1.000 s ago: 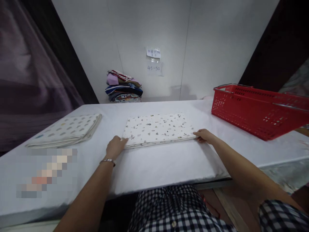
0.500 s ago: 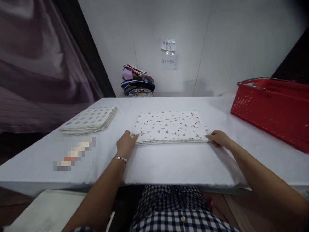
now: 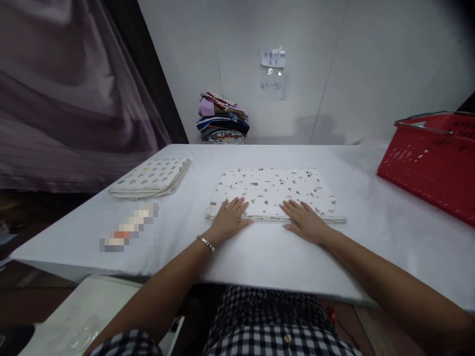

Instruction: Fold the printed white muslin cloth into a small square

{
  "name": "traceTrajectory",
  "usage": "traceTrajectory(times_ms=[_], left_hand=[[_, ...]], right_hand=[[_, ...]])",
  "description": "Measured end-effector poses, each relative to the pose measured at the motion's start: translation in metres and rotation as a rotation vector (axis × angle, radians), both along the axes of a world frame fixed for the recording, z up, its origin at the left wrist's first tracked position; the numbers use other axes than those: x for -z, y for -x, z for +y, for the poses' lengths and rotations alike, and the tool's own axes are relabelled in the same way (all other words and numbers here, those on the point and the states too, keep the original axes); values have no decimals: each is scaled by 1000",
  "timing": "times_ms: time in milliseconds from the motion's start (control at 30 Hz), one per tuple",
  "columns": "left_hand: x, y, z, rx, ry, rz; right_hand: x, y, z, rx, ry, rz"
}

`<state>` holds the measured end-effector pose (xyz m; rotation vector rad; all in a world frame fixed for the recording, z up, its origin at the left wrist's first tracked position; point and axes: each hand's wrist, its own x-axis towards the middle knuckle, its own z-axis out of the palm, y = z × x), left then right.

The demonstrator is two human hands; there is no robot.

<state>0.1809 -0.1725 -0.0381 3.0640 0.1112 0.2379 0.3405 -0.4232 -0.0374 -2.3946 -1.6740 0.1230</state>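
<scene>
- Folded cloth (image 3: 274, 190), one, white with small scattered figures: lay flat at the middle of the table (image 3: 256, 269), its layered edge on the near side.
- Hazard, first: the upper layer could, in my judgement, have slid over those beneath and rucked, had either palm pushed sideways or unevenly.
- Hazard, second: the near edge could have gone crooked, its layers seeming loose and neither near corner being pinned by a hand.
- Hazard, third: the whole cloth could have skated toward the far side under a hard push, the table's cover looking smooth.
- Left hand (image 3: 230, 217): palm down across the near edge, left of middle; fingers (image 3: 233, 203) fanned toward the far right, thumb stretched rightward; nothing gripped.
- Right hand (image 3: 306, 222): palm down across the near edge, right of middle; fingers fanned toward the far left, thumb apart and pointing left; nothing gripped.
- The pair: well apart, angled toward each other, bare cloth between; pressure not to be told from where I stood.
- Arms: reached in from near left and near right; bracelet (image 3: 206, 242) on the left wrist, clear of the cloth.
- Also on the table: grey-patterned cloth (image 3: 154, 177), folded, left; red basket (image 3: 432, 158), right.
</scene>
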Motion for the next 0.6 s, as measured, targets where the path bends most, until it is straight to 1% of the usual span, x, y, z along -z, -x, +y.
traceTrajectory(times_ms=[67, 100, 267, 433, 500, 600], left_hand=[[4, 2, 3, -6, 4, 12], [5, 3, 3, -9, 6, 16], [1, 11, 4, -5, -11, -21], [4, 24, 12, 24, 5, -30], [1, 23, 11, 31, 19, -49], [-7, 14, 4, 64, 48, -129]], right_hand=[[7, -2, -2, 2, 8, -17], [7, -3, -3, 4, 17, -14], [-5, 0, -2, 12, 39, -7], [-3, 2, -6, -45, 42, 1], [-4, 4, -1, -39, 30, 17], [-8, 11, 17, -51, -1, 10]])
